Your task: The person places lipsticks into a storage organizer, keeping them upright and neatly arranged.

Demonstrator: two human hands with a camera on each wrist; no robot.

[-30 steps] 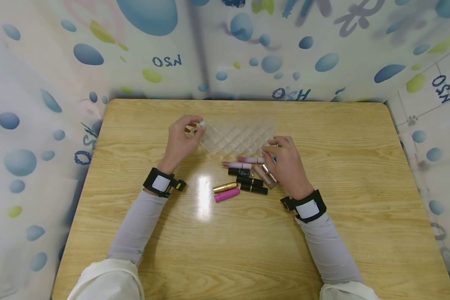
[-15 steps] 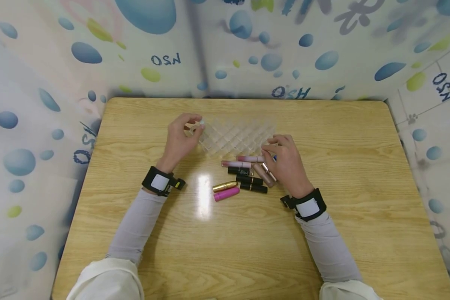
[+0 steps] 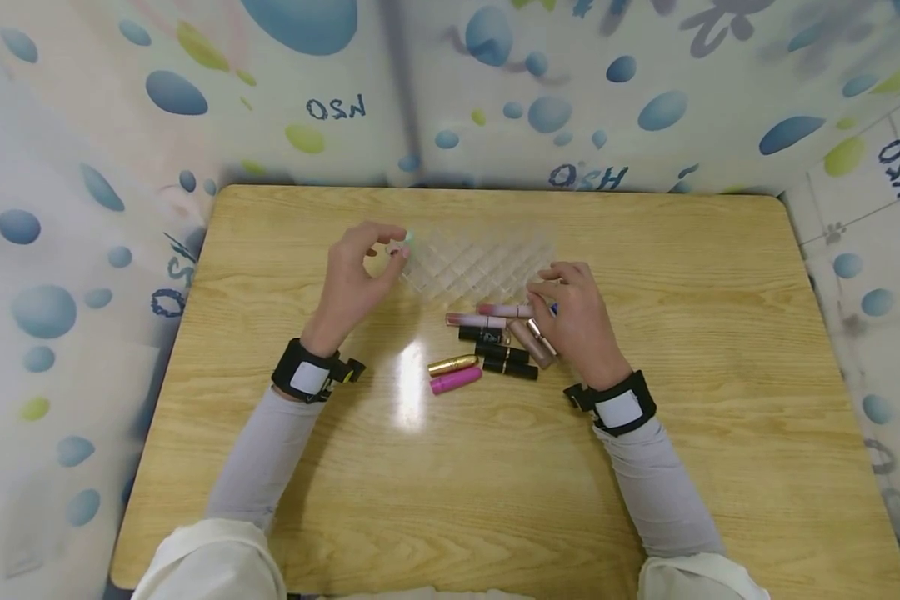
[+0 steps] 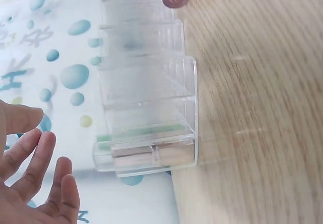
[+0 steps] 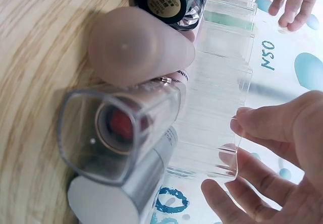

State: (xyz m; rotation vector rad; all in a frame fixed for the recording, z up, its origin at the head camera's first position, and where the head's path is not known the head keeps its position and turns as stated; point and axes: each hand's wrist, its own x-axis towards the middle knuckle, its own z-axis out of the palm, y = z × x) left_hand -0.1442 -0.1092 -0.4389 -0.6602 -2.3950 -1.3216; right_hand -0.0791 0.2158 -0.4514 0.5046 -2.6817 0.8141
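Observation:
A clear acrylic lipstick organizer (image 3: 480,265) with diagonal compartments stands toward the back of the table. At its right end, my right hand (image 3: 579,325) pinches the corner between thumb and fingers, as the right wrist view shows. My left hand (image 4: 38,178) is just off the left end, fingers loosely bent and apart from the plastic. Inside the end compartment there is a pale pinkish tube (image 4: 151,154) with a green strip beside it. Several lip products lie in front of the organizer, among them a gold tube (image 3: 452,365), a magenta tube (image 3: 456,381) and a black tube (image 3: 510,369).
Close to the right hand lie a taupe tube (image 5: 136,47), a clear-capped lipstick (image 5: 121,128) and a silver-and-white tube (image 5: 116,193). The wooden table (image 3: 450,483) meets a bubble-patterned wall covering (image 3: 450,100) behind the organizer.
My left hand has drawn slightly left, away from the organizer's end. The right hand keeps its place at the right corner. The head view has shifted a little.

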